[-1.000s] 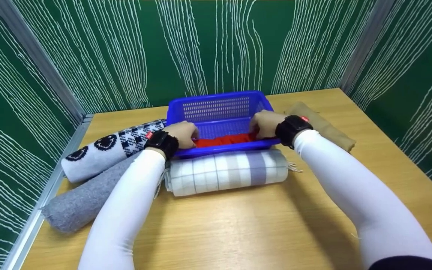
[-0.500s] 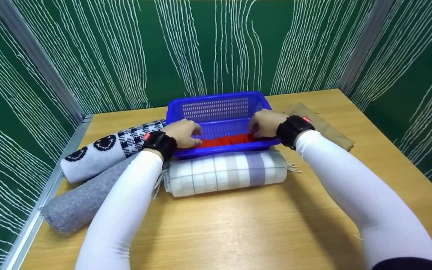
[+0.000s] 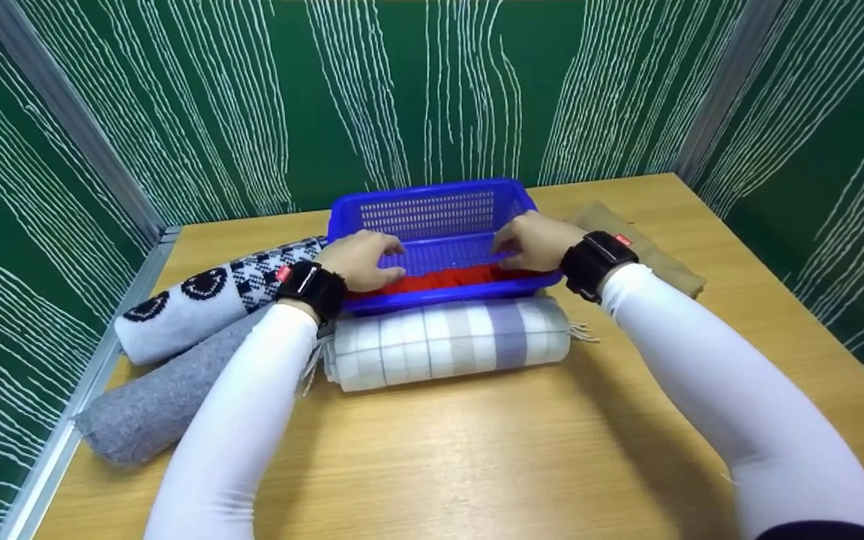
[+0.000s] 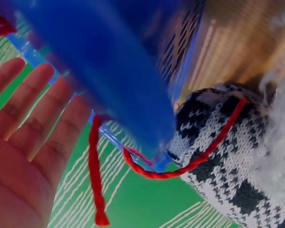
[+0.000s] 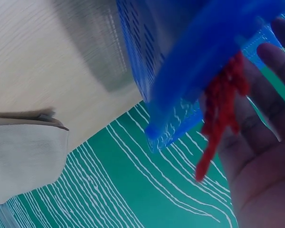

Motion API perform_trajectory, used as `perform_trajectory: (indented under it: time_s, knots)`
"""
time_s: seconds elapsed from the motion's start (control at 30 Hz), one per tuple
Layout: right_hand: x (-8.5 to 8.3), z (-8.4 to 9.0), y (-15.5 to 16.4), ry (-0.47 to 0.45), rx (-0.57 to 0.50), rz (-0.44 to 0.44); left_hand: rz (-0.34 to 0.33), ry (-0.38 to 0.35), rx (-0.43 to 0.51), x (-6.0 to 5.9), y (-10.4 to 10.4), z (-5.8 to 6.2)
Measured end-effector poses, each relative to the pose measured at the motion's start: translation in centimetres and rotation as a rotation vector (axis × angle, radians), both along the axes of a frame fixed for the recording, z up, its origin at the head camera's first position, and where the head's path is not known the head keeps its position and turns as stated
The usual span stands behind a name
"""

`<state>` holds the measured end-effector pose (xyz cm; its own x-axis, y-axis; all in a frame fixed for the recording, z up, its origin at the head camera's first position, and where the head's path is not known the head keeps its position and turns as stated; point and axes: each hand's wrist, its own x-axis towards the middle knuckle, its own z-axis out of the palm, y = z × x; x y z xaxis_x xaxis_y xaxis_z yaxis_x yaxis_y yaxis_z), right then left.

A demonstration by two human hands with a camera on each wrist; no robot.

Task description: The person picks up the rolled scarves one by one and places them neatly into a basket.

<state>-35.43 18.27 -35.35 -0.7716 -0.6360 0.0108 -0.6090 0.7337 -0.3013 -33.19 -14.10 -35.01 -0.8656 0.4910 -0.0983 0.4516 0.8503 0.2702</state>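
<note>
The red scarf [image 3: 439, 280] lies in the blue basket [image 3: 432, 217] at the counter's [image 3: 477, 450] back edge, mostly hidden by the near rim. Left hand [image 3: 357, 259] and right hand [image 3: 533, 241] hover flat-fingered above it (gripping nothing). The plaid roll [image 3: 447, 341] lies just in front.

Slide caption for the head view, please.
Both hands, left hand and right hand, over a red scarf in a blue basket.

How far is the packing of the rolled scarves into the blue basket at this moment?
One is in: the red scarf lies in the blue basket. In hand: nothing; the left hand and right hand are open above it. Left outside: the plaid, patterned, grey and tan rolls.
</note>
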Motion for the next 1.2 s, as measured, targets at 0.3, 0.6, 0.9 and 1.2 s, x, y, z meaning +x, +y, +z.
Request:
perform_trajectory:
  time_s: [0.3,0.6,0.9,1.2]
  knots:
    - [0.2,-0.2,0.4,0.081,-0.042,0.027,0.017,0.038,0.044,0.9,-0.6,0.2]
    - [1.3,0.0,0.9,0.086,-0.082,0.004,0.029,0.082,0.063,1.8,-1.0,0.3]
    - [2.2,-0.4,2.0,0.022,-0.104,-0.079,0.02,0.087,0.064,2.4,-0.9,0.1]
    - [3.2,-1.0,2.5,0.026,-0.139,-0.076,0.015,0.122,0.08,3.6,-1.2,0.0]
